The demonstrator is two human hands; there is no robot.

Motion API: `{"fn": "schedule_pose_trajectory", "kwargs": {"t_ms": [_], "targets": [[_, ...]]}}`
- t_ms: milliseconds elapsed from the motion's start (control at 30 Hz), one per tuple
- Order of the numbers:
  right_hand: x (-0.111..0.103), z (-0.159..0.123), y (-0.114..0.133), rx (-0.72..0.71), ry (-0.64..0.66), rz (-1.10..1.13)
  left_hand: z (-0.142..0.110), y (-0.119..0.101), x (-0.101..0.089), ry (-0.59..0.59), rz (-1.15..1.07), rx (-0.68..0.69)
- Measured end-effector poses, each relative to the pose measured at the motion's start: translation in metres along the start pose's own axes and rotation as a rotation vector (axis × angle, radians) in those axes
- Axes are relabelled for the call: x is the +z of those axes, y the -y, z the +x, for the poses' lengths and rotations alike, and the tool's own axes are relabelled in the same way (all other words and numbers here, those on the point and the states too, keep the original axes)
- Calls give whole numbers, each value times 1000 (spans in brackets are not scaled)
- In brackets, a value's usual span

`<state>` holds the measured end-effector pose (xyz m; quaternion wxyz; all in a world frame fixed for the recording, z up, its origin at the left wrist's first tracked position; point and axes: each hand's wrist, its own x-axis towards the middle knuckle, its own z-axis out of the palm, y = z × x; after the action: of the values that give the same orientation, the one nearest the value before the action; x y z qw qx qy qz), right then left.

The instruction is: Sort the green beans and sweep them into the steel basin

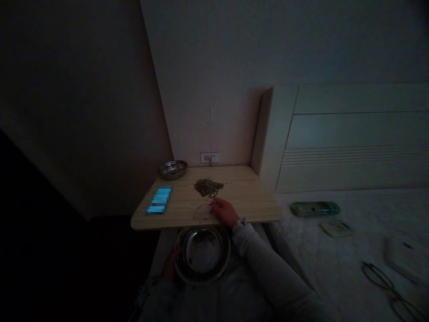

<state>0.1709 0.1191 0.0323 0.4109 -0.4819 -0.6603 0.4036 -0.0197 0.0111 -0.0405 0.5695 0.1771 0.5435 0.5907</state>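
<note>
My right hand (225, 213) rests over the front part of a light wooden tabletop (253, 192). Its curled fingers grip a clear, rounded flat piece (202, 212) that looks like a plastic scraper. Just beyond lies a loose heap of small dark green beans or seeds (208, 188), with a few grains scattered around it. Below the table's front edge sits a large steel bowl (217, 273) with some dark bits inside. At its left side, my left hand (171, 263) holds the rim; shadow covers most of the fingers.
A smaller steel bowl (173, 175) stands at the table's back left, with a lit, pixelated phone (159, 200) in front. A wall socket (209, 157) holds a plug. On the bed at right lie a green case (315, 209), a small card-like packet (337, 229) and eyeglasses (378, 275).
</note>
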Motion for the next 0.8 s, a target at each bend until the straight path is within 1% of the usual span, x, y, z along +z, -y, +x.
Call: {"fn": "schedule_pose_trajectory", "kwargs": {"t_ms": [100, 200, 267, 333, 433, 467, 567, 667, 800], "targets": [[-1, -1, 2, 2, 0, -23, -5, -4, 5, -51, 8, -8], [-1, -3, 4, 11, 6, -2, -8, -8, 10, -71, -11, -62], [-1, -3, 4, 14, 11, 6, -9, -9, 12, -84, -12, -54], [0, -3, 4, 18, 10, -7, -10, -10, 12, -52, -4, -40], [0, -2, 2, 21, 16, -20, -12, -12, 11, 33, -10, -56], [-1, -2, 2, 18, 17, -19, -12, -12, 10, 41, -13, -60], [-1, -2, 2, 10, 17, -7, -13, -14, 11, 9, -8, -50], [0, -2, 0, 9, 11, -2, -11, -13, 13, -26, -16, -67], [1, 0, -4, 33, 8, 34, -7, -9, 12, -18, -76, -88]]}}
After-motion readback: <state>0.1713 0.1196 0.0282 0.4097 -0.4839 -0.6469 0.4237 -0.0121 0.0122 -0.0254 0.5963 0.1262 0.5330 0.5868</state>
